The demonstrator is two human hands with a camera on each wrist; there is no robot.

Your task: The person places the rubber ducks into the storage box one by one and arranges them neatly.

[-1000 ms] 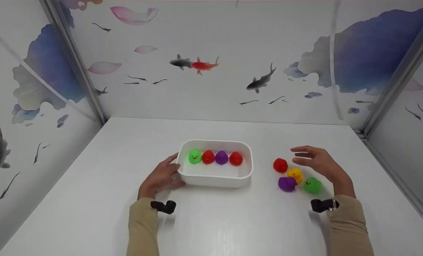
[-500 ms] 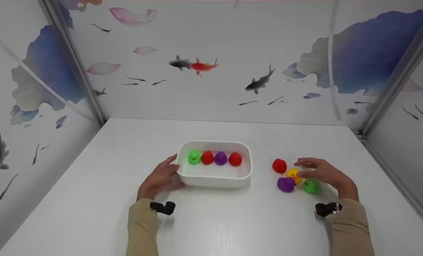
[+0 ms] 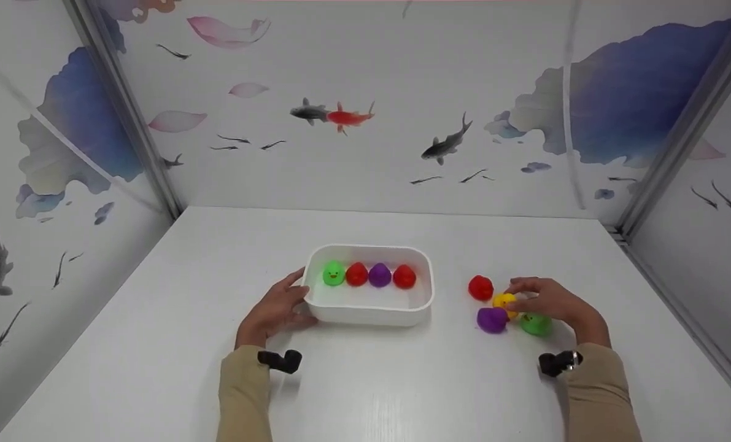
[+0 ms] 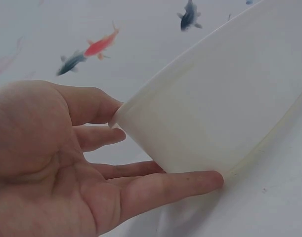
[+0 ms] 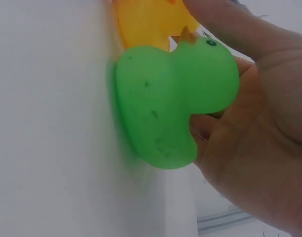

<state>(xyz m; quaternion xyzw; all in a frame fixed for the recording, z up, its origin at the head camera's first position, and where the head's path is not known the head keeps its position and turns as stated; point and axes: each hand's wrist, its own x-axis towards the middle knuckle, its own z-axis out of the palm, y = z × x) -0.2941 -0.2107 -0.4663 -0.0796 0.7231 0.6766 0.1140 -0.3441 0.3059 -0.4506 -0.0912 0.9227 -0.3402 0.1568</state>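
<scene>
A white plastic box (image 3: pixel 368 314) stands on the table with a row of rubber ducks in it: one green (image 3: pixel 334 274), two red (image 3: pixel 357 274), one purple (image 3: pixel 380 275). My left hand (image 3: pixel 275 313) holds the box's left end; in the left wrist view, its thumb lies along the wall and the index finger touches the rim. Right of the box, my right hand (image 3: pixel 555 302) pinches a yellow rubber duck (image 3: pixel 504 302) between thumb and fingers. A green duck (image 5: pixel 155 98) sits under that palm. A purple duck (image 3: pixel 492 320) and a red duck (image 3: pixel 480 288) lie close by.
The white table (image 3: pixel 365 387) is bounded by a back wall (image 3: pixel 353 166) and side walls printed with fish and petals. Metal posts (image 3: pixel 156 147) mark the corners. A black camera sits on each wrist.
My right hand has come down onto the yellow duck, and its thumb and fingers have closed around it. The left hand has stayed on the box.
</scene>
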